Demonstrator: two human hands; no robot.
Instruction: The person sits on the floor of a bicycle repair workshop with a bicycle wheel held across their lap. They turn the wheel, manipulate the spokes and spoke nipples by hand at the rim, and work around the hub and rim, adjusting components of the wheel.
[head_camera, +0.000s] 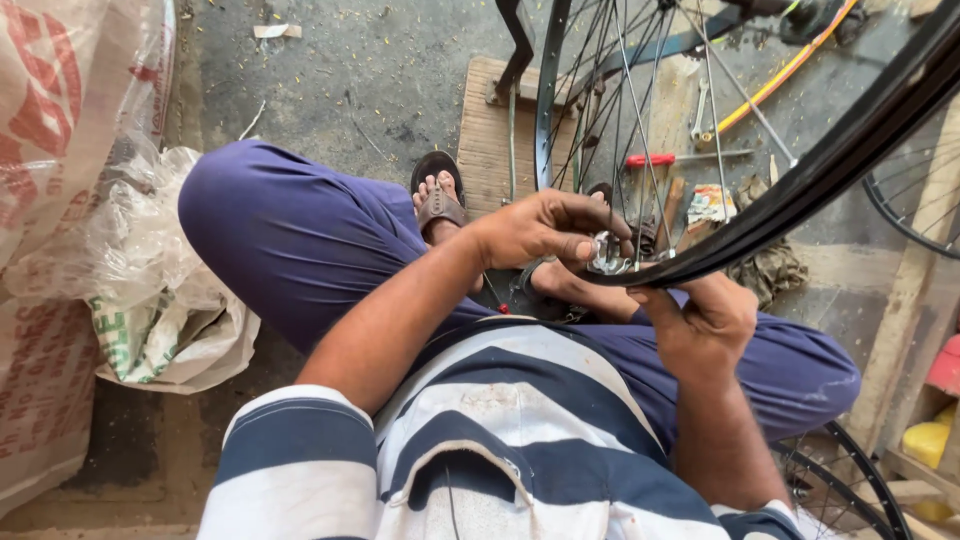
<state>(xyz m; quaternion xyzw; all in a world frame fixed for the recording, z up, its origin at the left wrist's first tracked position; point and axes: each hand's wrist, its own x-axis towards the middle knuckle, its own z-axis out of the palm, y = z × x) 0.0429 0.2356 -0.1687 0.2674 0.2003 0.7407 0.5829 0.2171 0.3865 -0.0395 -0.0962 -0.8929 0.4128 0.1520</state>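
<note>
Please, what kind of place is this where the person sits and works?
Probably a small bicycle repair workshop. The left hand and right hand work at the black spoked bicycle wheel rim; a red-handled screwdriver lies on the rough concrete floor, and another spoked wheel rests nearby.

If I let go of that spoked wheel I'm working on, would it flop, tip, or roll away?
The spoked wheel looks stiff: its thin rim keeps a clean curve. Standing on edge, steadied by the left hand and right hand, it would likely tip or roll if released. Mostly open spokes suggest it's light for its size.
</note>
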